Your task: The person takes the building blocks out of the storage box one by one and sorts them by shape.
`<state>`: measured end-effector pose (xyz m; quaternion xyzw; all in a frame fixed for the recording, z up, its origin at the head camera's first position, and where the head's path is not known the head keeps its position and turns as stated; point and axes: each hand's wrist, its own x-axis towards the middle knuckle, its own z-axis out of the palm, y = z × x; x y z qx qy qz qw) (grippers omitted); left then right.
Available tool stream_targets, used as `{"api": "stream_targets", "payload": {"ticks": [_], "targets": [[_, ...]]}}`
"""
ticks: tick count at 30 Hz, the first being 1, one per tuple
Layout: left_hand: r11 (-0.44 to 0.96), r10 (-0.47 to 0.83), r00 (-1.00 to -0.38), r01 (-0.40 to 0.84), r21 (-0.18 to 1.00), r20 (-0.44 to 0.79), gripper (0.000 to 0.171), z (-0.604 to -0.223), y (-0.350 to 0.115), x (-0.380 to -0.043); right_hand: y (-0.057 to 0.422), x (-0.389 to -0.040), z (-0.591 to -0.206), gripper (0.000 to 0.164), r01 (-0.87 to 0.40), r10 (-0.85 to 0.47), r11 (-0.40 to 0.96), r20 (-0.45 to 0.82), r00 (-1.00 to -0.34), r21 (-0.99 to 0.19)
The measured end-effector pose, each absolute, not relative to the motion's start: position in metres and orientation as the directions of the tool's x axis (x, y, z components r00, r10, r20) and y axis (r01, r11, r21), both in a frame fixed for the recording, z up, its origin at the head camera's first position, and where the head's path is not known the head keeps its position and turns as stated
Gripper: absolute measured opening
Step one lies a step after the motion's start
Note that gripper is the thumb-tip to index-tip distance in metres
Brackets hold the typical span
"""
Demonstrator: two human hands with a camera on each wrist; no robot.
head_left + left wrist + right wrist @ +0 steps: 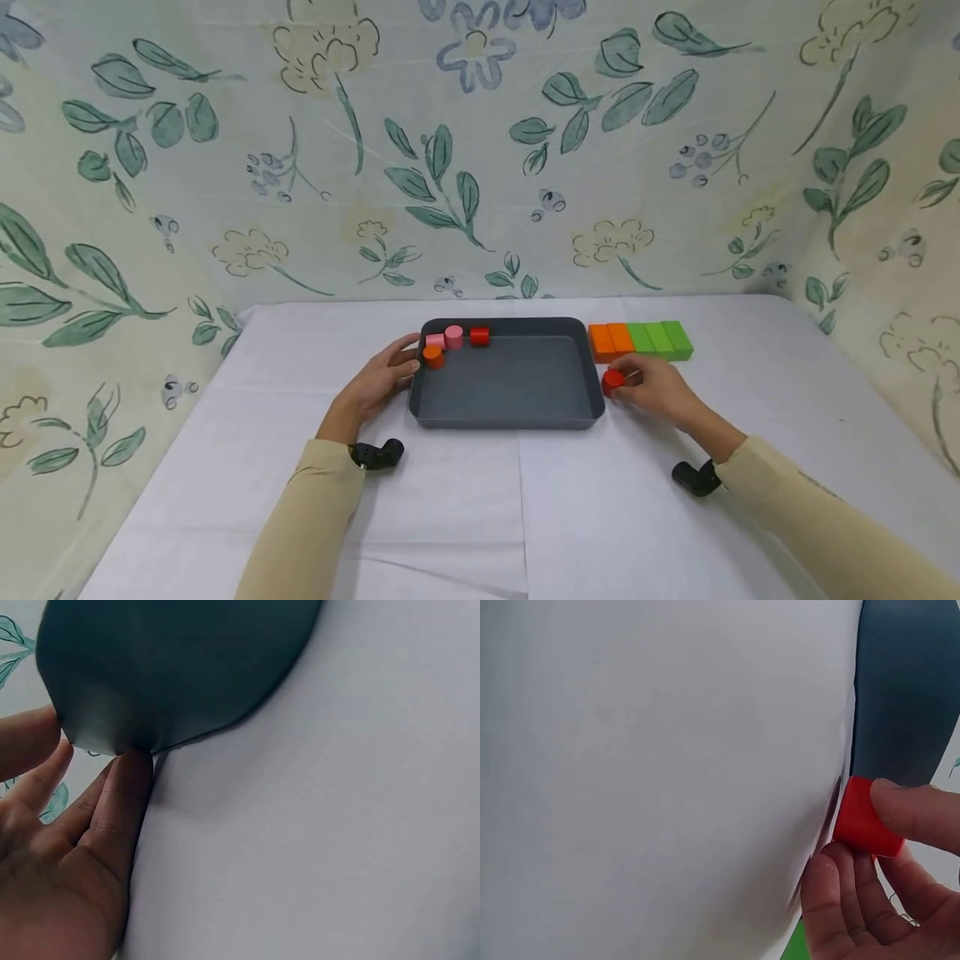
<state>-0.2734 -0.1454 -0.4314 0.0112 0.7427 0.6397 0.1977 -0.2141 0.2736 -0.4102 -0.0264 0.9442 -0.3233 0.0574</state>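
Note:
Between the thumb and fingers of my right hand (656, 390) is a red cylinder (866, 817), pinched just right of the grey tray (510, 421). The head view shows the same red cylinder (612, 382) beside the tray's right wall, close to the table. My left hand (381, 379) touches the tray's left side, its fingers (124, 802) fairly straight against the outer wall. In the tray's far left corner lie a pink block (435, 340), a pink cylinder (453, 337) and an orange cylinder (433, 357). A red block (479, 336) lies near the far wall.
Orange blocks (611, 342) and green blocks (660, 341) stand in a row beyond my right hand, beside the tray. A white cloth (465, 508) covers the table. Behind it hangs a leaf-patterned curtain (480, 167).

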Motion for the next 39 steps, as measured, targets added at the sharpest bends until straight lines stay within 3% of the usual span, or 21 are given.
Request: {"api": "stream_targets", "payload": {"ticks": [22, 27, 32, 36, 39], "targets": [[0.165, 0.266, -0.922, -0.244, 0.956, -0.281, 0.061, -0.428, -0.143, -0.272, 0.274, -0.221, -0.410, 0.032, -0.015, -0.084, 0.815, -0.093, -0.992, -0.579], [0.193, 0.257, -0.918, -0.258, 0.947, -0.303, 0.062, -0.430, -0.143, -0.272, 0.274, -0.220, -0.411, 0.038, -0.026, -0.095, 0.818, -0.090, -0.991, -0.574], [0.191, 0.261, -0.915, -0.265, 0.945, -0.309, 0.061, -0.431, -0.143, -0.273, 0.276, -0.211, -0.400, 0.047, -0.083, -0.135, 0.874, -0.074, -0.988, -0.479], [0.182, 0.263, -0.919, -0.251, 0.951, -0.293, 0.061, -0.428, -0.143, -0.274, 0.280, -0.203, -0.378, 0.045, -0.145, -0.166, 0.907, -0.019, -0.986, -0.395], [0.178, 0.258, -0.921, -0.252, 0.951, -0.292, 0.061, -0.427, -0.144, -0.274, 0.277, -0.204, -0.360, 0.039, -0.196, -0.193, 0.897, 0.049, -0.980, -0.395]]}}
